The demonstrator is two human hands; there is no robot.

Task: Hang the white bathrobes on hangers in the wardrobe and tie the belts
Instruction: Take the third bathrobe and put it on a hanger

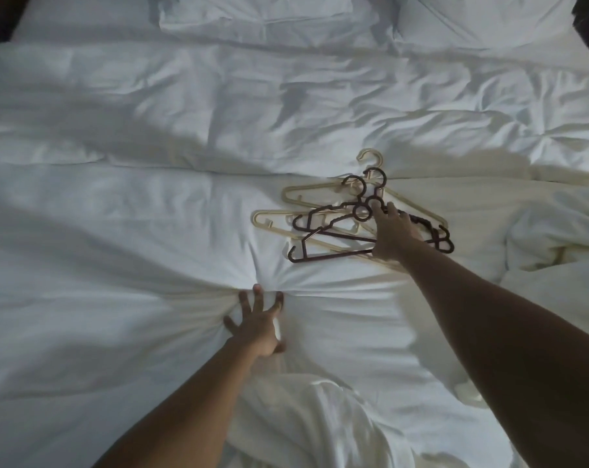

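Observation:
A heap of plastic hangers lies on the white bed, right of centre: dark brown hangers (330, 228) on top of cream hangers (306, 192). My right hand (392, 236) reaches over the heap, its fingers curled onto the dark hangers near their hooks. My left hand (259, 324) presses flat into the duvet (117, 231) with spread fingers, well left of and nearer than the hangers. White bunched cloth (320, 423) lies at the near edge between my arms; I cannot tell whether it is a bathrobe.
Two white pillows (262, 15) lie at the head of the bed. More rumpled white cloth (556, 238) is piled at the right. Dark corners of the room show at the top left and top right.

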